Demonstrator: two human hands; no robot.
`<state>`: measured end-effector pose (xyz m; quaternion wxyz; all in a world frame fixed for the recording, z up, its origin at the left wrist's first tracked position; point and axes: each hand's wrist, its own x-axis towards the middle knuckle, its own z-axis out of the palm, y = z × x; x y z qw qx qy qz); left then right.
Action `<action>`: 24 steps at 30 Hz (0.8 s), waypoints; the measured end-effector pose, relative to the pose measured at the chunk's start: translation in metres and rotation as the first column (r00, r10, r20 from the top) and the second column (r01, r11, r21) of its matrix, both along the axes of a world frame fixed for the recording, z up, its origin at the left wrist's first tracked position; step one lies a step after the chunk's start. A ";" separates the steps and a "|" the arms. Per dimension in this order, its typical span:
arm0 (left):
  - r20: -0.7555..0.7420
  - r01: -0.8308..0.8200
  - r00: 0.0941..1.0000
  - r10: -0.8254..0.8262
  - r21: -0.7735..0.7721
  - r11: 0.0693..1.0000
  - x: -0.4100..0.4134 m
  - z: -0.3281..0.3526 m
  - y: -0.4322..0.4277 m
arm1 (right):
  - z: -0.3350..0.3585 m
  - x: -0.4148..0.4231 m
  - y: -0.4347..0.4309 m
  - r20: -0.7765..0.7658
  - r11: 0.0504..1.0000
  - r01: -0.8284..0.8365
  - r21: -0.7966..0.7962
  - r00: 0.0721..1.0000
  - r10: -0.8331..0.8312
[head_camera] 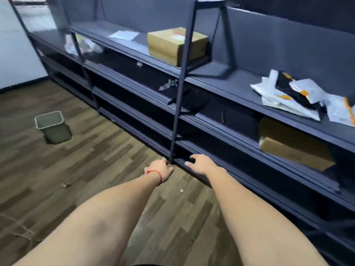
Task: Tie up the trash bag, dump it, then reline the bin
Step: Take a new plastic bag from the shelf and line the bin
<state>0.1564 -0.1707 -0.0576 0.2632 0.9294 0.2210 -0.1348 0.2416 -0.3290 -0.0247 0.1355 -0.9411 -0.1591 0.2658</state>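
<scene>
Here, a long dark metal shelving unit fills the right and upper part of the view, running away toward the far left corner. In front of it lies a wooden plank floor in brown tones. Two bare forearms stretch forward from the bottom edge toward the foot of one upright post of the shelving.

On an upper shelf stands a closed cardboard box, with a sheet of white paper just beside it on the left. A second cardboard box lies lower, on the right, and above it rests a heap of white and black mailing bags.

The bin, a small green one with a pale rim, stands upright on the floor at the left, well apart from both hands, and no liner shows in it.

The left hand is at the base of the post, its fingers loosely curled and holding nothing; a thin red string goes around the wrist. The right hand is at the edge of the lowest shelf, fingers spread and empty.
</scene>
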 end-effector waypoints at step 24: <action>0.004 -0.646 0.764 0.646 -0.006 0.764 0.028 -0.006 0.311 | -0.011 0.103 0.391 -0.048 0.772 -0.624 0.121 0.773 0.633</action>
